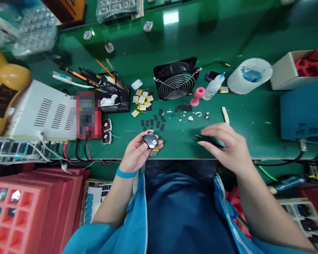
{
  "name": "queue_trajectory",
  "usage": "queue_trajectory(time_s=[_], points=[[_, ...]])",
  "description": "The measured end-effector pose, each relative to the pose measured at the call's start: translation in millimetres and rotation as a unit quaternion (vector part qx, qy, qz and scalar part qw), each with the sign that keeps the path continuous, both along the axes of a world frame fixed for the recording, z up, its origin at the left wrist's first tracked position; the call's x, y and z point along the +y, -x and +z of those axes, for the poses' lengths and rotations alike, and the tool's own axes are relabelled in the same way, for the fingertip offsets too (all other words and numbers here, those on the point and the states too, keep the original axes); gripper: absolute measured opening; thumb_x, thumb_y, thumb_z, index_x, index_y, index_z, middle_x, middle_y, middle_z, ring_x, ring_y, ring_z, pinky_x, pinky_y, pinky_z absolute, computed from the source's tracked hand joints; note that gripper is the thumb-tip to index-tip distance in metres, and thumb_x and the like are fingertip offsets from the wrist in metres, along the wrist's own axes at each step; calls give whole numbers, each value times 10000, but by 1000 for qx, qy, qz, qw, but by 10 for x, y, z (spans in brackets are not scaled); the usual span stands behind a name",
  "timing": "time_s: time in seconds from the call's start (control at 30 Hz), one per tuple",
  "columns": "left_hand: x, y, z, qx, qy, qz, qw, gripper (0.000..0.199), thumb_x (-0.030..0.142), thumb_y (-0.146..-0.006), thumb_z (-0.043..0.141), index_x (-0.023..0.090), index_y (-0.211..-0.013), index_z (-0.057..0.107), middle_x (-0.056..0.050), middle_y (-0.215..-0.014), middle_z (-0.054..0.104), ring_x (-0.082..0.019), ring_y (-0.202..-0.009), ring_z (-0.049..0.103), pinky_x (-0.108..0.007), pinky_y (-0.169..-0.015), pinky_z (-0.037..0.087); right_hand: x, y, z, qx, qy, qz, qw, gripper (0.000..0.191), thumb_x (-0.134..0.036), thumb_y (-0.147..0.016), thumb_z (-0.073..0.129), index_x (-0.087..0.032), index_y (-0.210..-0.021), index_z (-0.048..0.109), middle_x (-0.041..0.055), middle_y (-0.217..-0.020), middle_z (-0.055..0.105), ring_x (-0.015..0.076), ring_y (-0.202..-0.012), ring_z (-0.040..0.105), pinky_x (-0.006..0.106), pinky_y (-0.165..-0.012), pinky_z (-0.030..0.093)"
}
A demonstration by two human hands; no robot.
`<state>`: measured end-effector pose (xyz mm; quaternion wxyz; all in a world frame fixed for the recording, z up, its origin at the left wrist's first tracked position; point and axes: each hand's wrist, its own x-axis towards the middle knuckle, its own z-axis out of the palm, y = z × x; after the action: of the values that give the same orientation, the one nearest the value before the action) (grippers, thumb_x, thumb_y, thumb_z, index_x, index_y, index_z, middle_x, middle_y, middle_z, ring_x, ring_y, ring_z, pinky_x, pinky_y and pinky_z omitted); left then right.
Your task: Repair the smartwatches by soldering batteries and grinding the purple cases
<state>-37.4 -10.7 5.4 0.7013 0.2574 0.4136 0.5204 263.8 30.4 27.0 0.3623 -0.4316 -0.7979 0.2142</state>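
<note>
green bench (259,120): at centre frame, left hand (136,151) grips a case (151,140); rightward, tweezers (208,138) point toward it by right hand (231,145), fingers parted, hold unclear.

The light is bright and seems to fall from above, since the shiny green table (257,116) shows one white patch of glare (171,17) near the top, and the black device (149,138) shines softly too. Near the edges, the yellow figure (9,76) looks stretched. Small parts (190,118) lack sharpness, and coarse squares cover one side of the red meter (96,123).
</note>
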Motion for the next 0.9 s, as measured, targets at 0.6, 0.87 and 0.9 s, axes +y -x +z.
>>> queue_trajectory(time_s=[0.6,0.87,0.9], points=[[24,-2,16,47,-11,3,999,517,346,-762,931,209,-1222,740,-93,-1122,773,-263,-974,782,-535,-1034,602,-291,-416,-423,-91,-62,-112,988,66,-272,-972,683,-249,-1024,714,71,-976,745,245,-898,668,435,-813,535],[27,-13,27,49,-13,5,999,504,334,-761,932,207,-1212,745,-89,-1105,779,-251,-969,783,-481,-997,623,-296,-467,-434,-98,-74,-98,988,80,-262,-970,689,-225,-1040,703,85,-998,734,248,-916,660,422,-805,533],[28,-14,28,51,-12,5,999,504,335,-761,932,207,-1211,744,-90,-1110,778,-252,-969,782,-488,-1004,619,-299,-481,-433,-94,-70,-97,988,90,-261,-970,690,-228,-1052,704,85,-1009,737,248,-924,667,424,-811,534]])
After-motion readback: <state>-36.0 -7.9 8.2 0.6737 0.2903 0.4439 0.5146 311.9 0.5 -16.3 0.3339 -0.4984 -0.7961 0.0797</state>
